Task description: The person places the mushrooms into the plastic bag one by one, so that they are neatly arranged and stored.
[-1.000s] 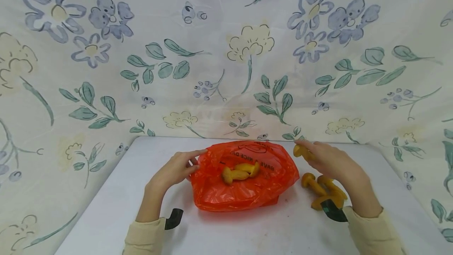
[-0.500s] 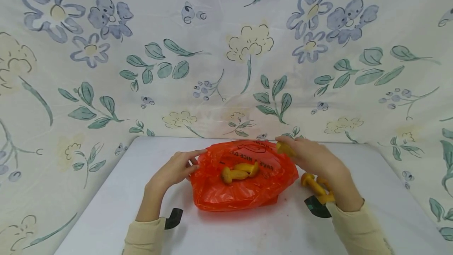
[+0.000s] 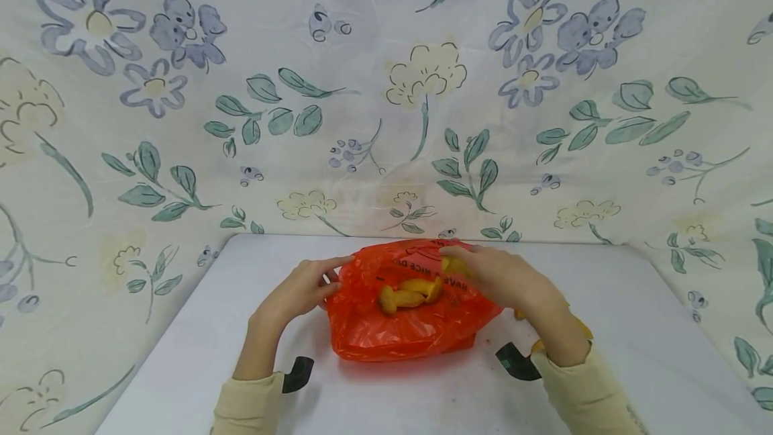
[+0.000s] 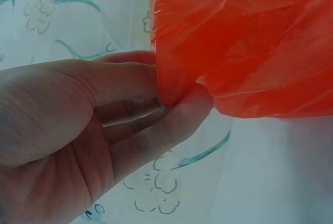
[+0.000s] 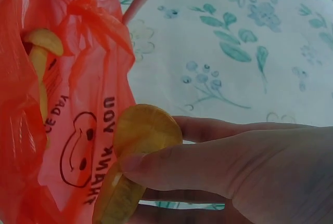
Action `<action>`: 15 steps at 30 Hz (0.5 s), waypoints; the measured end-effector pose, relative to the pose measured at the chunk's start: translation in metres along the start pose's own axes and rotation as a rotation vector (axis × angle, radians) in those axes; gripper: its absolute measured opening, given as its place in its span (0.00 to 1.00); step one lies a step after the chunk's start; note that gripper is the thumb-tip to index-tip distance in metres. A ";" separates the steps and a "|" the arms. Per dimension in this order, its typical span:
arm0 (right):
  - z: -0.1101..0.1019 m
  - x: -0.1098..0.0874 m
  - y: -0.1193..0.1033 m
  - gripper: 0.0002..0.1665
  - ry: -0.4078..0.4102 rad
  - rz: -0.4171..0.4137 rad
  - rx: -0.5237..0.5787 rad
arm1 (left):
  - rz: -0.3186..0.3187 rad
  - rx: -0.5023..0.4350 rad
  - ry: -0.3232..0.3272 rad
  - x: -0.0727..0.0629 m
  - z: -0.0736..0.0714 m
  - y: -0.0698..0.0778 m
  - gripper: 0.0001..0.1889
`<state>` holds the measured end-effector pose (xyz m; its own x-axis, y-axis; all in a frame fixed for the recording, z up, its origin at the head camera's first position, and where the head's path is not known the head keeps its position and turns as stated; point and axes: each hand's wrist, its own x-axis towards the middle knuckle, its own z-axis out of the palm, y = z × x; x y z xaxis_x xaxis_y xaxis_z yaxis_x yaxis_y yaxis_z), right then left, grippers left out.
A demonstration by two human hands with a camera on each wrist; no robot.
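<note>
Right hand (image 3: pixel 507 277) first: one mushroom (image 5: pixel 145 130) is pinched between thumb and fingers and is held in front of the printed far wall of the red bag (image 3: pixel 401 344), toward its right side. Whether the bag is touched by it cannot be told. By the left hand (image 3: pixel 296 297) the left edge of the bag is gripped, with film caught between the fingers.

Judged from how things lie, the bagging is partly done. At least two bagged mushrooms (image 3: pixel 406 298) can be seen lying together within the spread mouth, near the middle; whether others are hidden beneath cannot be made out. The mushroom in the right hand has not yet been let go, so its placing may be counted as under way rather than finished. On the counter (image 3: pixel 447 395), to the right of the bag, loose mushrooms (image 3: pixel 584 329) are left, seemingly yet to be packed. They are largely hidden by the forearm (image 3: pixel 564 337), so their number cannot be given. No knot is seen in the bag.
</note>
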<state>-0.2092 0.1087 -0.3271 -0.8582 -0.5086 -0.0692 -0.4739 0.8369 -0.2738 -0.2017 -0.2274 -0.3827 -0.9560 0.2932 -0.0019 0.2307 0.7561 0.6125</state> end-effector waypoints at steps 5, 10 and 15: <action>0.005 0.006 -0.008 0.31 -0.024 -0.020 -0.027 | -0.002 -0.001 -0.003 0.000 0.000 0.000 0.28; 0.009 0.014 -0.015 0.32 -0.049 -0.053 -0.037 | -0.005 0.003 0.002 0.000 -0.001 0.000 0.28; 0.018 0.026 -0.021 0.31 -0.084 -0.059 -0.049 | -0.025 0.003 0.008 0.000 -0.001 0.001 0.28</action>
<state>-0.2186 0.0745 -0.3403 -0.8102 -0.5705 -0.1349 -0.5338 0.8130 -0.2326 -0.2019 -0.2274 -0.3810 -0.9630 0.2693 -0.0113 0.2067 0.7649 0.6101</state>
